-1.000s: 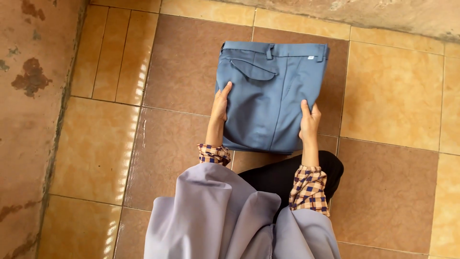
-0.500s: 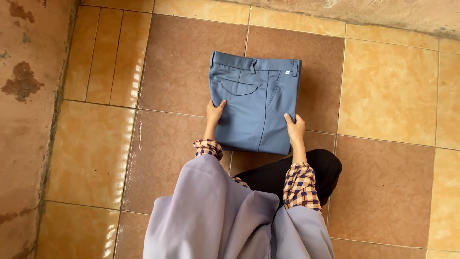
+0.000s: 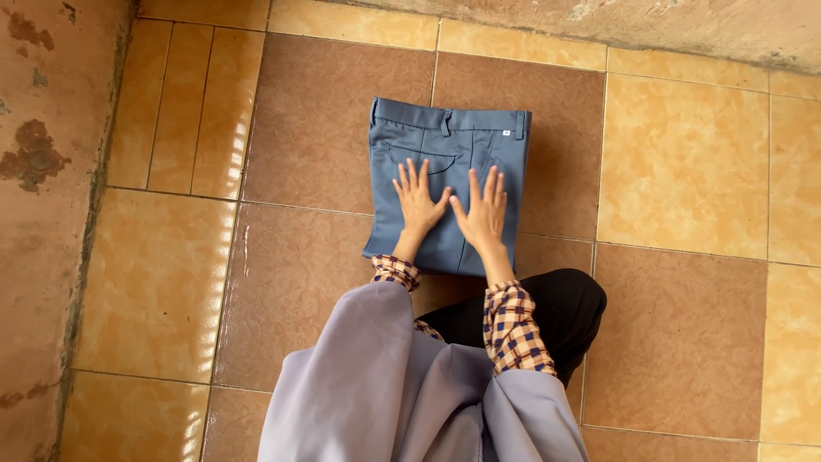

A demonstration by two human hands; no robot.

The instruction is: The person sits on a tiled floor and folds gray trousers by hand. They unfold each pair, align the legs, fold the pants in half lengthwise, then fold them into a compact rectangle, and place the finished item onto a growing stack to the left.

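Observation:
A folded pair of blue-grey trousers (image 3: pixel 445 141) lies flat on the tiled floor (image 3: pixel 291 154), waistband away from me, back pocket showing. My left hand (image 3: pixel 417 204) rests flat on the middle of the trousers, fingers spread. Beside it, my right hand (image 3: pixel 484 212) also lies palm-down on the cloth, thumbs almost touching. Both wrists wear checked cuffs under a lilac drape (image 3: pixel 402 385).
Brown and yellow floor tiles surround the trousers. A rough concrete strip (image 3: pixel 38 171) runs along the left, and a concrete ledge (image 3: pixel 684 26) crosses the top. My black-clad knee (image 3: pixel 564 312) sits just below the trousers.
My hands have left the trousers' lower side edges and come together flat on top of the cloth. The folded trousers now look shorter.

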